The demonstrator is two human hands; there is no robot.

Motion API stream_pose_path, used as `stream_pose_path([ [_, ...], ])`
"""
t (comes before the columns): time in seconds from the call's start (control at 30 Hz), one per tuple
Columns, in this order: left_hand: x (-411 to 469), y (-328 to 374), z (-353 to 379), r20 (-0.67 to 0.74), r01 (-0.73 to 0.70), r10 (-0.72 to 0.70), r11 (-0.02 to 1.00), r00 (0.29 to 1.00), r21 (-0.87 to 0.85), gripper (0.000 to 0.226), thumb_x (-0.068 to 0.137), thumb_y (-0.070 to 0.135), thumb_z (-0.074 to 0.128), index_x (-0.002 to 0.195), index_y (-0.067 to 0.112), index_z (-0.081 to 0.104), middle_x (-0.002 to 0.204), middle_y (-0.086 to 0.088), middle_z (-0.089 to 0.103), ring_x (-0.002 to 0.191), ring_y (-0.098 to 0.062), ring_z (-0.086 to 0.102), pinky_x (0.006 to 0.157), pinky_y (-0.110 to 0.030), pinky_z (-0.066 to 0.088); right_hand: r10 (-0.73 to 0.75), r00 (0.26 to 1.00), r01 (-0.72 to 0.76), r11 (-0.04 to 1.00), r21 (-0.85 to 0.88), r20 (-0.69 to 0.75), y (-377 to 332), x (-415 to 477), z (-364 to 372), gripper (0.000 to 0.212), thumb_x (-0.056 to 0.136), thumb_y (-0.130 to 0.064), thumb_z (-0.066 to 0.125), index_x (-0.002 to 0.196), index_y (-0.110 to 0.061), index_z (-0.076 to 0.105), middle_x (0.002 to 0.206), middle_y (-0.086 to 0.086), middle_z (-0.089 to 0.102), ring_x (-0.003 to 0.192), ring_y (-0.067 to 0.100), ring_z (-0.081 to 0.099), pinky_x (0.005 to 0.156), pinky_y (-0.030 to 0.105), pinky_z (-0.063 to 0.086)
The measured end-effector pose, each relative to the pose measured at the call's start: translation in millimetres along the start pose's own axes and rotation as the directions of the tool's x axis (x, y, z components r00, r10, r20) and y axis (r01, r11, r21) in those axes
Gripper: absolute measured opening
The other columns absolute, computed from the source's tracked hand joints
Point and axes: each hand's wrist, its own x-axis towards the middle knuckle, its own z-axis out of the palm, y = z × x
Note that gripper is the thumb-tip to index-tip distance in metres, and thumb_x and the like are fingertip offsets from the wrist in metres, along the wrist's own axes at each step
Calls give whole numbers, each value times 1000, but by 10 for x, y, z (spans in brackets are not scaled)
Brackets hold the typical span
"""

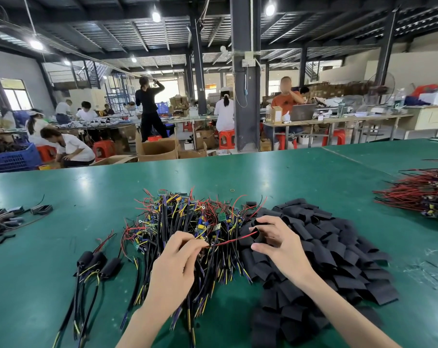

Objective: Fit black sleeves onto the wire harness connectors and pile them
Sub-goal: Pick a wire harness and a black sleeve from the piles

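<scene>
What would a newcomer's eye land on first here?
A bright tangle of wire harnesses fills the middle of the green table, a heap of black sleeves to its right. The left hand pinches a red wire reaching a sleeve held by the right hand.

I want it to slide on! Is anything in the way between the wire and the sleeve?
Nothing visible is. The left hand pinches the red wire, and its tip meets the sleeve held in the right hand.
</scene>
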Motion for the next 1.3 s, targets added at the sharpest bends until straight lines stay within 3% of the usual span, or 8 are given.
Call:
stream_pose_path([
  [0.17,-11,-4,17,-48,-138,142,987,989,78,28,85,8,52,103,29,57,102,10,47,82,-8,53,60,-24,49,-4,1000,4,1000,3,-15,6,0,3,53,66,4,80,103,-29,60,98,-6,72,93,5,65,77,8,43],
  [0.37,-2,-5,-14,-26,-160,165,979,986,125,29,85,12,43,105,28,56,102,8,47,80,-10,55,56,-27,51,-11,1000,11,1000,6,-7,9,2,12,53,66,4,79,103,-30,60,98,-5,72,93,10,66,80,12,45],
  [0.5,6,-7,-19,-64,-111,119,986,991,124,28,85,11,47,105,29,57,103,9,47,81,-10,55,61,-23,48,-7,1000,7,1000,-16,-18,4,-6,13,52,66,3,80,101,-32,61,96,-12,71,89,2,64,76,6,43],
  [0.63,11,-34,-21,-81,-110,123,981,989,157,35,76,-1,59,102,22,64,101,6,48,84,-12,54,57,-30,53,-6,1000,5,999,-43,-22,7,-11,11,50,67,1,80,100,-32,61,93,-15,70,85,-3,62,76,5,42],
  [0.87,40,67,-60,-29,-209,220,953,975,218,35,65,-7,62,92,12,74,99,7,44,81,-11,50,51,-26,51,-7,999,4,998,-63,-44,4,-6,12,50,66,-3,81,99,-36,61,94,-12,70,86,0,62,76,6,43],
  [1.2,46,92,-85,55,-161,153,964,987,212,56,46,-22,77,89,14,75,99,8,44,82,-11,48,54,-21,45,-32,999,30,998,-56,-22,-52,-8,-5,52,66,0,80,102,-31,61,98,-9,71,91,5,64,82,12,44],
  [1.3,46,96,-82,114,-129,111,978,987,165,53,53,-19,77,93,15,73,100,8,45,85,-10,48,49,-25,51,-155,987,158,959,-235,30,-94,-30,-18,52,68,0,79,107,-28,61,104,-23,67,100,0,61,91,13,40],
])
